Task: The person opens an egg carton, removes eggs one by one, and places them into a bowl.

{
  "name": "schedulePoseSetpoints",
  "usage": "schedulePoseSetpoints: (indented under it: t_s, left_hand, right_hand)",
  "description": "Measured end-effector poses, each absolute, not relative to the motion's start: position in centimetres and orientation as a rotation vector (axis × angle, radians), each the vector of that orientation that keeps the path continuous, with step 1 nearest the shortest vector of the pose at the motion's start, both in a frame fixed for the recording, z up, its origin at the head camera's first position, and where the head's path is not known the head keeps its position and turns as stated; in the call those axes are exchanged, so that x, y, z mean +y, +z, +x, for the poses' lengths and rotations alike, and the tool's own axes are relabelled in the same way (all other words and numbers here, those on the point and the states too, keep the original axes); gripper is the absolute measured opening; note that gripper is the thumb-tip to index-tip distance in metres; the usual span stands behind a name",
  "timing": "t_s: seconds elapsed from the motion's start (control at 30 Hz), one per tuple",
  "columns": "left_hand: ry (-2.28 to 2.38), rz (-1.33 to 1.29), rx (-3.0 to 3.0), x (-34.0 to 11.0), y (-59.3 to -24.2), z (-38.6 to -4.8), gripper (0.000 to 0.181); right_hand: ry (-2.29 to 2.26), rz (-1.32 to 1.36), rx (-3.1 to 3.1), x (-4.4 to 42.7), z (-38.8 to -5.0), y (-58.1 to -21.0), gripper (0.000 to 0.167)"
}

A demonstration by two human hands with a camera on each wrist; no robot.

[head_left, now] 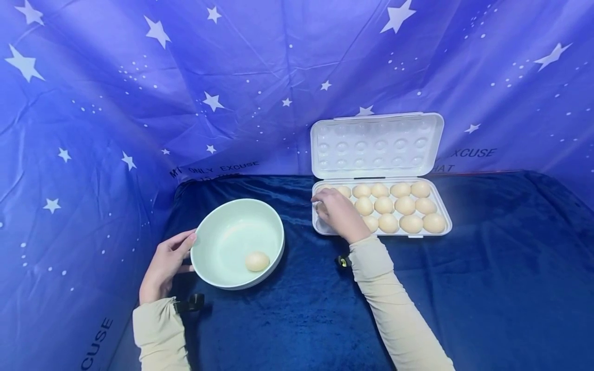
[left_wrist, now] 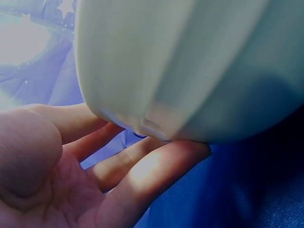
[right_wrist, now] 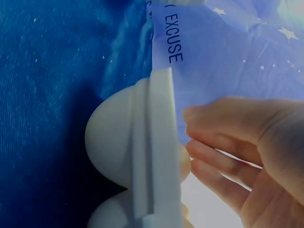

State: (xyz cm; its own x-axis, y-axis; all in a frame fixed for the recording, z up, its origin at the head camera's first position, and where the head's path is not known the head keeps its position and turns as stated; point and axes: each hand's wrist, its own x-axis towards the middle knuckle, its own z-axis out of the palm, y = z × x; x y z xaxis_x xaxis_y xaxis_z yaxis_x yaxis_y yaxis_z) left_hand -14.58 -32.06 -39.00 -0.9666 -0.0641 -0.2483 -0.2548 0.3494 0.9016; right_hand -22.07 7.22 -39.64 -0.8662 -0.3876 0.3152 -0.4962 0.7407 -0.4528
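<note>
A pale green bowl [head_left: 223, 237] with one egg [head_left: 257, 261] inside stands left of centre. My left hand [head_left: 162, 265] grips its left side, thumb at the rim; the left wrist view shows fingers against the outside of the bowl [left_wrist: 190, 71]. My right hand [head_left: 341, 214] reaches over the left end of an open white egg carton [head_left: 320, 226]. In the right wrist view, the fingertips of this hand [right_wrist: 256, 152] are at an egg [right_wrist: 184, 164] showing above the carton edge [right_wrist: 164, 142]; a firm hold on it is not visible.
Several eggs [head_left: 383, 205] sit in rows in the carton, whose lid [head_left: 378, 147] stands raised behind them. Dark blue cloth [head_left: 292, 319] covers the table. A star-printed blue-violet curtain [head_left: 260, 77] hangs behind and at the left.
</note>
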Motion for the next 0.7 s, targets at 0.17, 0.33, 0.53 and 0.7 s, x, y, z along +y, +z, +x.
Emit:
schedulePoseSetpoints:
  t_s: [0.17, 0.33, 0.53, 0.7]
  left_hand:
    - [1.662, -0.283, 2.446, -32.1, -39.0, -14.6, 0.060]
    - [1.694, -0.283, 2.429, -32.0, -39.0, -14.6, 0.061]
    - [1.701, -0.295, 2.416, -32.1, -38.9, -14.6, 0.062]
    - [1.720, -0.303, 2.412, -32.1, -39.1, -14.4, 0.062]
  right_hand:
    - [0.784, 0.653, -2.777, 7.5, -22.4, -39.9, 0.021]
    - [0.762, 0.605, -2.785, 7.8, -22.5, -40.2, 0.028]
    - [0.758, 0.575, -2.814, 7.8, -22.5, -40.7, 0.033]
    - [0.760, 0.596, -2.804, 7.8, -22.5, -41.0, 0.033]
